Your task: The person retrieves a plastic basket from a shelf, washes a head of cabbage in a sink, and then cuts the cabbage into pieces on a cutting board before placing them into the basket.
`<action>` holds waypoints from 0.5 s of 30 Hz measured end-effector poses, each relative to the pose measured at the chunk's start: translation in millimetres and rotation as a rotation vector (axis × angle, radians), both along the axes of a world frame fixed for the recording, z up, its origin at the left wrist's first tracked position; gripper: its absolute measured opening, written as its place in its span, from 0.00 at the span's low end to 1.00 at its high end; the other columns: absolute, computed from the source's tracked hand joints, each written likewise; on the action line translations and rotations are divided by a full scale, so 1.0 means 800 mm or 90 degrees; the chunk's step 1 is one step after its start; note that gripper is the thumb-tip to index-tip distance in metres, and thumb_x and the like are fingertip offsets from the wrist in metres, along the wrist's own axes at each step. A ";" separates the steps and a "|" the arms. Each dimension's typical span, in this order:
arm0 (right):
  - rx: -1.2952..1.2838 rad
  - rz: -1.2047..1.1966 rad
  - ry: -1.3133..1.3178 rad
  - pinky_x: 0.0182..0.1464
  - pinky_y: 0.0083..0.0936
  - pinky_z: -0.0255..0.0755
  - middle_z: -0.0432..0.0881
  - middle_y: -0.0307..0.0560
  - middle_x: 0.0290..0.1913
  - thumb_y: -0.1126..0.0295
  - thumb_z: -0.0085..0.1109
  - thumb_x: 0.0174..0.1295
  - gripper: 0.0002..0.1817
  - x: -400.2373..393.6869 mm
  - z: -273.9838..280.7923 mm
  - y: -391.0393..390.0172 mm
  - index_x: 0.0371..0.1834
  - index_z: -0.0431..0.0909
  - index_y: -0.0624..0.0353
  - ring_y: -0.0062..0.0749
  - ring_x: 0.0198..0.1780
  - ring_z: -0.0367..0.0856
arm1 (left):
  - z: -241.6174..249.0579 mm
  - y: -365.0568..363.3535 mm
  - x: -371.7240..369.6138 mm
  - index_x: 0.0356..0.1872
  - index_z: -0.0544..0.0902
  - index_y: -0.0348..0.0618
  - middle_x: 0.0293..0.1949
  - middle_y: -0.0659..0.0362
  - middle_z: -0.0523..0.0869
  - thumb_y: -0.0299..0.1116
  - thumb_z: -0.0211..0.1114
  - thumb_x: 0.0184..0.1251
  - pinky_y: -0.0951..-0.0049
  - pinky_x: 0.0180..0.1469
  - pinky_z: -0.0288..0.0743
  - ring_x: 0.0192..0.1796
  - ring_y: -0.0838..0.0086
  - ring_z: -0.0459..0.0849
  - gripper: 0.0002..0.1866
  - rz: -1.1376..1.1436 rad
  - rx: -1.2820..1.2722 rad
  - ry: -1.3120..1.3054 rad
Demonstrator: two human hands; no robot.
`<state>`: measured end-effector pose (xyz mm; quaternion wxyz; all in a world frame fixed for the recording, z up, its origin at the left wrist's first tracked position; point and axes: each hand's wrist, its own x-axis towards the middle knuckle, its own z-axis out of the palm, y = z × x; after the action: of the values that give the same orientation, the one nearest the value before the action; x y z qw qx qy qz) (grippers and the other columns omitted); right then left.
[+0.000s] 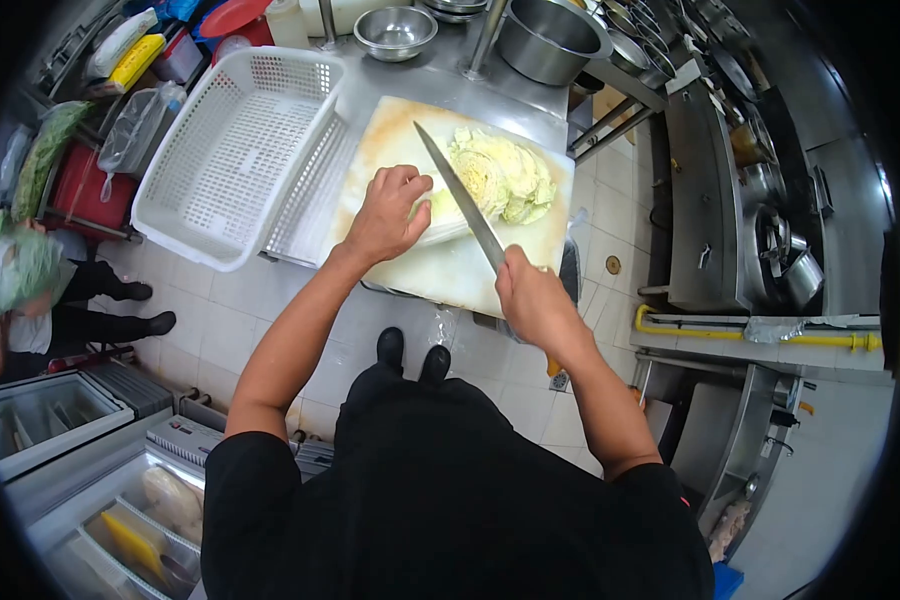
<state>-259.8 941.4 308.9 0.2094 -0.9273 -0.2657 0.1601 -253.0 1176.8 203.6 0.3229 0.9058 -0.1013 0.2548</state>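
On cabbage point(495, 180), curled left hand point(390, 212), seemingly.

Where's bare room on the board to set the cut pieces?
Free: the cutting board strip nearest the person, below the knife, and the white basket. Crowded: the far half, under the cabbage and left hand.

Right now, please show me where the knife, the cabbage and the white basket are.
knife point(460, 195), head view, middle of the blade.
cabbage point(505, 175), head view, cut face of the leaves.
white basket point(235, 140), head view, its perforated floor.
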 end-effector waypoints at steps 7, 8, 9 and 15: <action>-0.102 -0.007 0.073 0.34 0.57 0.70 0.76 0.74 0.22 0.69 0.42 0.69 0.10 -0.039 0.033 -0.003 0.35 0.62 0.68 0.72 0.29 0.77 | 0.005 -0.001 0.001 0.49 0.77 0.42 0.46 0.50 0.74 0.29 0.59 0.56 0.58 0.54 0.65 0.50 0.55 0.71 0.17 0.002 0.006 0.043; -0.108 -0.008 0.088 0.35 0.56 0.70 0.76 0.75 0.23 0.70 0.41 0.69 0.10 -0.037 0.033 -0.001 0.35 0.62 0.69 0.71 0.30 0.77 | 0.005 -0.003 0.001 0.49 0.77 0.42 0.46 0.50 0.74 0.29 0.59 0.56 0.58 0.54 0.65 0.50 0.55 0.71 0.17 0.003 -0.005 0.044; -0.110 -0.008 0.090 0.35 0.56 0.70 0.76 0.75 0.23 0.70 0.41 0.69 0.10 -0.035 0.032 0.001 0.35 0.62 0.69 0.71 0.30 0.77 | 0.005 -0.003 0.001 0.48 0.77 0.42 0.46 0.50 0.74 0.29 0.59 0.56 0.57 0.55 0.65 0.50 0.56 0.71 0.17 0.005 -0.015 0.044; -0.129 -0.022 0.136 0.43 0.57 0.70 0.77 0.77 0.29 0.72 0.42 0.67 0.09 -0.002 -0.030 0.037 0.39 0.63 0.69 0.71 0.35 0.78 | -0.003 0.000 0.005 0.46 0.77 0.44 0.47 0.52 0.74 0.30 0.60 0.55 0.57 0.54 0.64 0.51 0.56 0.71 0.15 -0.007 -0.043 0.048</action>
<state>-261.7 971.1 284.8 0.1446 -0.9259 -0.2084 0.2800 -249.1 1176.7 201.4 0.3584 0.9028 -0.0850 0.2219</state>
